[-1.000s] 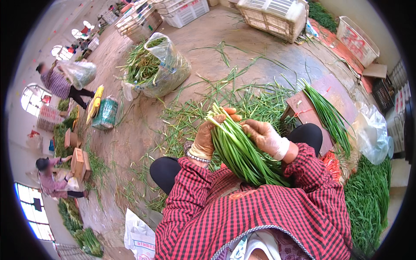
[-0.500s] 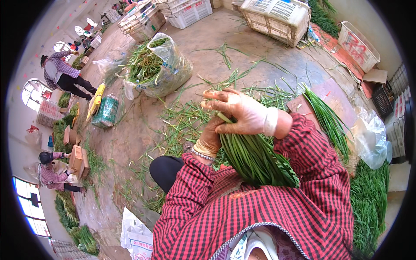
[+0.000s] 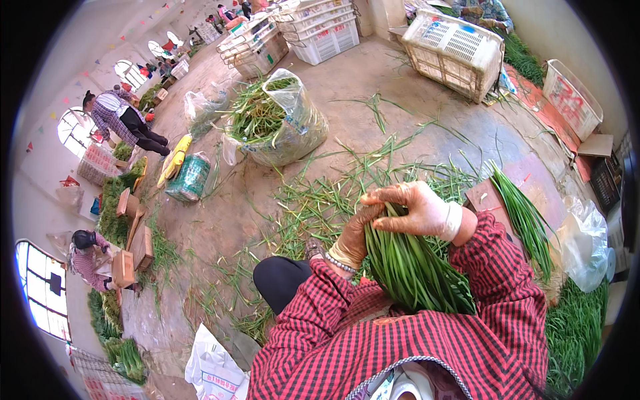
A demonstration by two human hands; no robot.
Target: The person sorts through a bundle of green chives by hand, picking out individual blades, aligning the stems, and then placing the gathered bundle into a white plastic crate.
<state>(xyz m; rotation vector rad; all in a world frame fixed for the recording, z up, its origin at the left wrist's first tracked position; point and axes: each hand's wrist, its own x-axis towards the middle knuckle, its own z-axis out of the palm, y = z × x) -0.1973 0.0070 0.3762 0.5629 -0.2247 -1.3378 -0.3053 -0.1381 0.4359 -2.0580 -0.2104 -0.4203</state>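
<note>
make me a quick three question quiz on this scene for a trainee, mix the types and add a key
1. What are the left hand and right hand touching?
a) a white crate
b) a bunch of chives
c) a yellow bag

2. True or false: a beaded bracelet circles the wrist of the left hand.

3. Fill in the blank: the clear plastic sack stuffed with cut greens stands on the ____.

Key:
1. b
2. True
3. floor
</note>
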